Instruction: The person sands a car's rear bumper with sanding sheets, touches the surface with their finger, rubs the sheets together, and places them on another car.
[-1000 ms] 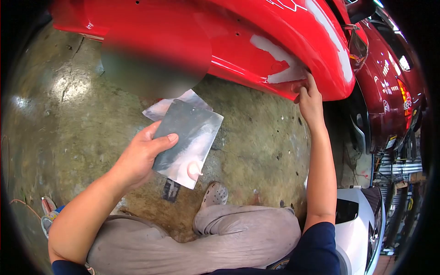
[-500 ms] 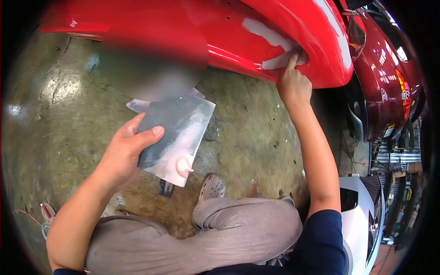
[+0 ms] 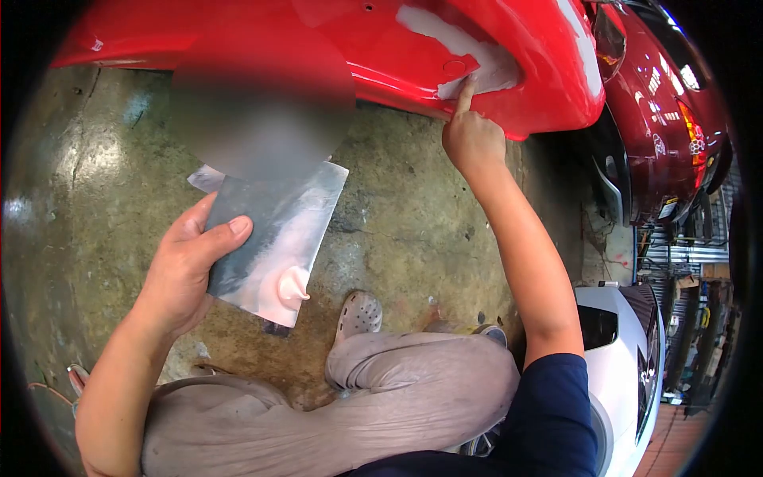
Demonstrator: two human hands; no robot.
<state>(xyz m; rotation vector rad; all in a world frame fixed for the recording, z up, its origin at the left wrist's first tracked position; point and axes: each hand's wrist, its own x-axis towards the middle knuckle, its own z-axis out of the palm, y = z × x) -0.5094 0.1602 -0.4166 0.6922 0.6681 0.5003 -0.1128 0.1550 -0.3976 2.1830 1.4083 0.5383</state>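
Note:
My left hand (image 3: 184, 258) grips a flat dark mixing board (image 3: 258, 211), its thumb lying on top. Pale smears cover part of the board, and a mound of pinkish body filler (image 3: 292, 286) sits near its lower corner. With the index finger stretched out and the other fingers curled, my right hand (image 3: 475, 141) touches the lower left edge of a grey filler patch (image 3: 497, 67) on a red car bumper (image 3: 548, 99). Nothing shows in that hand. A blurred round area hides the board's far edge and part of the bumper.
A dark red car (image 3: 656, 119) stands beyond the bumper at the right. Below it is a white car (image 3: 608, 350). Shelves with assorted items (image 3: 703, 318) line the far right. My crossed legs (image 3: 413, 381) rest on the stained concrete floor (image 3: 421, 215).
My right index finger has slid left across the grey patch to its lower left edge. The view has shifted slightly; my left hand still holds the board.

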